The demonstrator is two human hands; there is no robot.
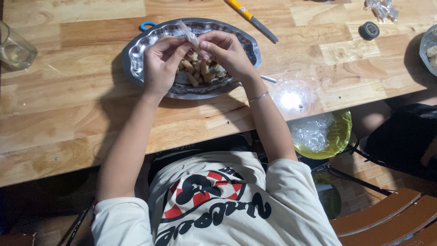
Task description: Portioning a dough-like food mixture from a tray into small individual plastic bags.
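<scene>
While both hands meet over the metal tray (136, 54), left hand (160, 64) and right hand (227, 52) pinch a clear wrapper (187, 33); knife (252, 19) at one o'clock.

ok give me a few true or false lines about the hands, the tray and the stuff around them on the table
1. Both hands, left hand and right hand, pinch a small clear wrapper above the metal tray. True.
2. The tray is empty. False: pale brown pieces of food lie in it.
3. A yellow-handled knife lies on the table beyond the tray. True.
4. The right wrist is bare. False: it wears a thin bracelet.
5. The glass stands by the right hand. False: it stands at the far left edge, apart from both hands.
</scene>
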